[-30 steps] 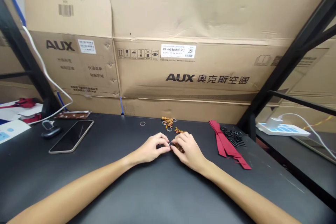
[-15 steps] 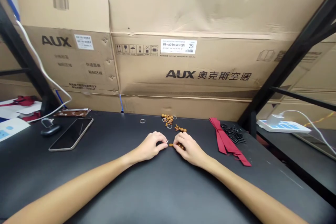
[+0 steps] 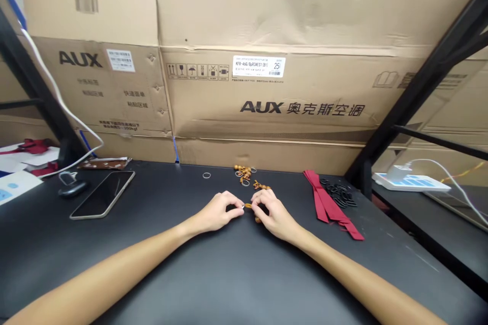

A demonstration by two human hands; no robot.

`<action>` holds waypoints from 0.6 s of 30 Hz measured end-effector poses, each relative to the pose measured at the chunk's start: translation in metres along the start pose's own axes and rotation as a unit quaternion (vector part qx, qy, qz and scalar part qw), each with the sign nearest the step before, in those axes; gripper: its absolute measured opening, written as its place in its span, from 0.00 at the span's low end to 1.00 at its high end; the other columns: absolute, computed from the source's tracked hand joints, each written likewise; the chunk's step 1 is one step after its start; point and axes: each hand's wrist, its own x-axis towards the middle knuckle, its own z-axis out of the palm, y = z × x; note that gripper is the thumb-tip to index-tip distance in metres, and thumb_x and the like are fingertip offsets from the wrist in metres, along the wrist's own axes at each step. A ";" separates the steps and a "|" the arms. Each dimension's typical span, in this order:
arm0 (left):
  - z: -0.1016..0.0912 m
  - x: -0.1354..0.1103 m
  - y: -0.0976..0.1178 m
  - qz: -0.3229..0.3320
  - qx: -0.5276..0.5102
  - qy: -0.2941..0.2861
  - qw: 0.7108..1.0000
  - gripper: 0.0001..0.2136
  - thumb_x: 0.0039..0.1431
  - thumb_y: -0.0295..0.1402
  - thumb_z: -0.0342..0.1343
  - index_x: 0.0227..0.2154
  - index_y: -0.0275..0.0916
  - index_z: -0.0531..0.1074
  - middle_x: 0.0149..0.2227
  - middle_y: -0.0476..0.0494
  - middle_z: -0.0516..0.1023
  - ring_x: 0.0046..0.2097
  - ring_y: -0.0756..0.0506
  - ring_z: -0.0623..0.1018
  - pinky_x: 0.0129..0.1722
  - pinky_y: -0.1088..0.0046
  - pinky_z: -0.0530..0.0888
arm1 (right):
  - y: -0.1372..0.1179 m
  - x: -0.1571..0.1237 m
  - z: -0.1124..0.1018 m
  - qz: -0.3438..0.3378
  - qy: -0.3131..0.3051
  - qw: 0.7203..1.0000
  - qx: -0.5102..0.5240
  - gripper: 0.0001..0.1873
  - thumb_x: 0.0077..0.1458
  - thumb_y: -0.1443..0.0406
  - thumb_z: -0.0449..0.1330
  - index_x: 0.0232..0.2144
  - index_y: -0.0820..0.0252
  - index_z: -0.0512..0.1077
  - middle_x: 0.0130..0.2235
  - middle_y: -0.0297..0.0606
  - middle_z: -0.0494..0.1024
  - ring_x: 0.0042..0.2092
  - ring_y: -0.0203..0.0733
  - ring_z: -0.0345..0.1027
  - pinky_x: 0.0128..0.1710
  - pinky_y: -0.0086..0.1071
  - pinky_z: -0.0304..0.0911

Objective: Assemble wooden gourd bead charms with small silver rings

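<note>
beads: short strand of brown wooden beads (image 3: 248, 205), between both hands, over the black tabletop (image 3: 229, 274)
grip: left hand (image 3: 217, 214) and right hand (image 3: 276, 216) each pinch the strand, fingertips pressed on it, hands nearly touching
beyond grip: small heap of wooden beads and metal rings (image 3: 244, 173); bead cluster (image 3: 261, 187) just nearer
further left: lone metal ring (image 3: 206, 175); smartphone (image 3: 102, 194), lying flat
right of grip: red ribbon (image 3: 328, 203), black loops (image 3: 338, 195) touching it
</note>
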 end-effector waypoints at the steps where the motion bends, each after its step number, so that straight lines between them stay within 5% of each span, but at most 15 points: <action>1: 0.000 0.000 0.000 0.000 -0.002 -0.002 1.000 0.06 0.60 0.32 0.55 0.32 0.41 0.76 0.39 0.49 0.80 0.43 0.47 0.76 0.47 0.73 0.68 | -0.001 0.000 0.000 0.000 -0.002 1.000 -0.003 0.09 0.63 0.64 0.51 0.29 0.56 0.64 0.37 0.40 0.71 0.41 0.44 0.63 0.46 0.43 0.60; 18: -0.001 0.000 -0.001 0.014 -0.006 -0.021 1.000 0.06 0.61 0.35 0.56 0.33 0.41 0.77 0.39 0.47 0.79 0.43 0.47 0.76 0.47 0.71 0.68 | -0.004 -0.002 0.002 -0.007 -0.033 0.999 -0.034 0.05 0.61 0.65 0.54 0.32 0.56 0.67 0.37 0.39 0.71 0.41 0.44 0.63 0.43 0.41 0.63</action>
